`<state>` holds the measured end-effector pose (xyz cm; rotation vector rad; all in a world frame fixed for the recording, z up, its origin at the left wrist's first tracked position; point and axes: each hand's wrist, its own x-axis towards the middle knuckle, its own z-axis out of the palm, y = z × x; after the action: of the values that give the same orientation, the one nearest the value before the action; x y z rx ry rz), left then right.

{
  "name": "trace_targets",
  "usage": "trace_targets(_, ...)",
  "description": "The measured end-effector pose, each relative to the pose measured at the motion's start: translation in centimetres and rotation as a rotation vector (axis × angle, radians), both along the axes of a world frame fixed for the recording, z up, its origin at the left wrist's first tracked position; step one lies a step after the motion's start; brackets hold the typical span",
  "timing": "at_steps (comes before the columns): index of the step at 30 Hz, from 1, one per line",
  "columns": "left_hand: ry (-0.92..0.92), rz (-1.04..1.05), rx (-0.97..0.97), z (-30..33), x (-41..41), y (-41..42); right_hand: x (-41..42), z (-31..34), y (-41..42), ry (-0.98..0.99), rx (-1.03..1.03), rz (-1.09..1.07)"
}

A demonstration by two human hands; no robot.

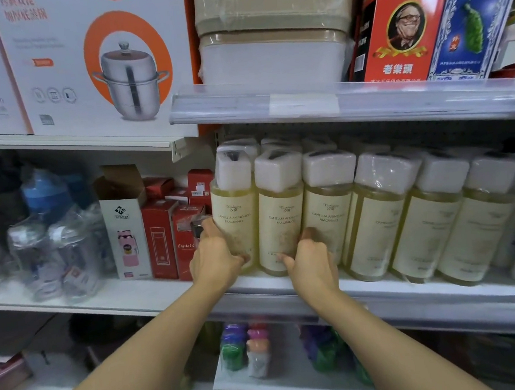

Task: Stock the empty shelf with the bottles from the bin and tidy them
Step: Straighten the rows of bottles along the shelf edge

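Several yellow-liquid bottles with white square caps and cream labels stand in rows on the white shelf [378, 290]. My left hand [215, 258] grips the lower part of the leftmost front bottle [234, 208], thumb in front and fingers round its left side. My right hand [311, 259] grips the base of the second front bottle [278, 211], with the thumb across its front and fingers reaching between it and the third bottle [327, 208]. Both bottles stand upright on the shelf. The bin is out of view.
Left of the bottles stand red cartons [162, 241] and a white flask box [125, 234], then wrapped clear bottles [55, 245]. A steamer pot box [94, 63] sits above. The upper shelf edge [335, 101] overhangs the caps. Small coloured bottles [245, 348] stand below.
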<state>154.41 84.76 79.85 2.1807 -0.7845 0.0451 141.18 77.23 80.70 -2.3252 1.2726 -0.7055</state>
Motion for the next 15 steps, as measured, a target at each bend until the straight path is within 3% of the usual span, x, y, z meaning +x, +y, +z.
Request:
trace_targets(5,-0.028,0.053,0.009,0.2,-1.1,0.6,-1.3,-0.2,0.3,-0.001,-0.026,-0.001)
trace_targets(9,-0.204,0.134,-0.118,0.5,-3.6,0.7,-4.7,0.1,-0.6,-0.094,-0.077,-0.041)
trace_targets(15,-0.393,-0.129,-0.107,0.4,-8.9,-1.6,-10.2,-0.3,-3.2,-0.193,-0.058,-0.182)
